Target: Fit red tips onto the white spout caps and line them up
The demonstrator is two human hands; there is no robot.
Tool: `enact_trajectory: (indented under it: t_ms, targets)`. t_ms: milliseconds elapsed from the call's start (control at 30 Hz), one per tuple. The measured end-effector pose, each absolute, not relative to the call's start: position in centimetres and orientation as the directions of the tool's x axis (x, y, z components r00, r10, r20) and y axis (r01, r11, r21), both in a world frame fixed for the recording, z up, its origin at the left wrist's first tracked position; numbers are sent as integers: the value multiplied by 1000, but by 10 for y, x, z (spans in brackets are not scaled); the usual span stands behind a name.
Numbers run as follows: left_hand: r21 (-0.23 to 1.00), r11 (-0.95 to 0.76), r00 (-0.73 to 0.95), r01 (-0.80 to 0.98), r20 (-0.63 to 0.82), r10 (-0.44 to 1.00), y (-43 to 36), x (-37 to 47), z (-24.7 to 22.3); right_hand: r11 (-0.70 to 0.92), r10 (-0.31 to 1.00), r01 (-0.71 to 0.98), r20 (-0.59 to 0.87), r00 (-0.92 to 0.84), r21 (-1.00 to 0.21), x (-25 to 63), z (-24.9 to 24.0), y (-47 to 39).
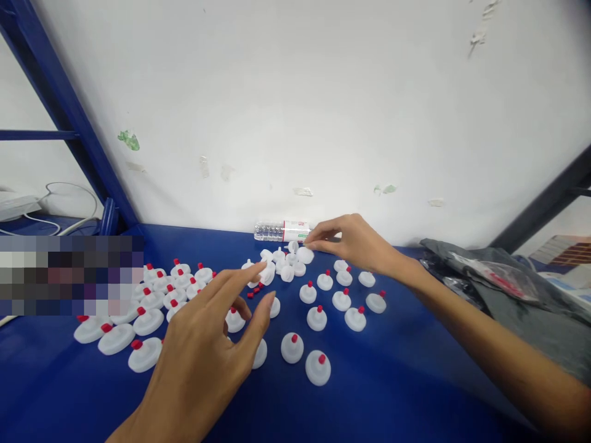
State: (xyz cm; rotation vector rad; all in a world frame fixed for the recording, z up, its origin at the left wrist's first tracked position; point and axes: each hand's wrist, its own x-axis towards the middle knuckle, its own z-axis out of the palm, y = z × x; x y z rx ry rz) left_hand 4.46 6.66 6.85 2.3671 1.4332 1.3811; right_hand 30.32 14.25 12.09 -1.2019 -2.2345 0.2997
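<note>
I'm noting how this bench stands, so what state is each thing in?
Heaped white pieces: jumbled, no red caps visible on them
Red-capped white pieces: spread out, caps up
Loose red caps: lying beside the heap
Bottle: lying on its side
Grey plastic: crumpled
Left hand: open
Right hand: fingertips at the heap, grip unclear
</note>
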Motion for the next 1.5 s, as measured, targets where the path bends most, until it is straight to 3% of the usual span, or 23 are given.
enact_trajectory:
  t_ms: [100,233,367,467,567,800,1033,1500]
  targets:
    - [450,-575,175,684,663,727,68,46,67,633,766,458,420,-486,-625,275,134,113]
    - [436,-615,221,657,668,710,67,44,67,645,736,377,407,-541,-665,252,138,91]
    - [430,-589,192,684,673,715,67,42,68,673,734,478,430,-526,-564,266,129,111]
    - [425,-581,175,694,684,709,68,42,68,582,796,759,395,-458,-293,294,109,142]
    - [431,-572,170,698,676,717,68,42,67,551,822,822,264,-506,-141,319,84,170]
    - [406,-579,184,707,685,705,67,43,65,662,749,734,165,-642,-148,327,62,184]
    - [402,-572,193,715,672,715,68,44,67,633,772,754,72,-631,-174,327,68,178]
    - [396,-576,208,715,667,716,68,44,66,605,794,766,87,-602,-217,327,73,179]
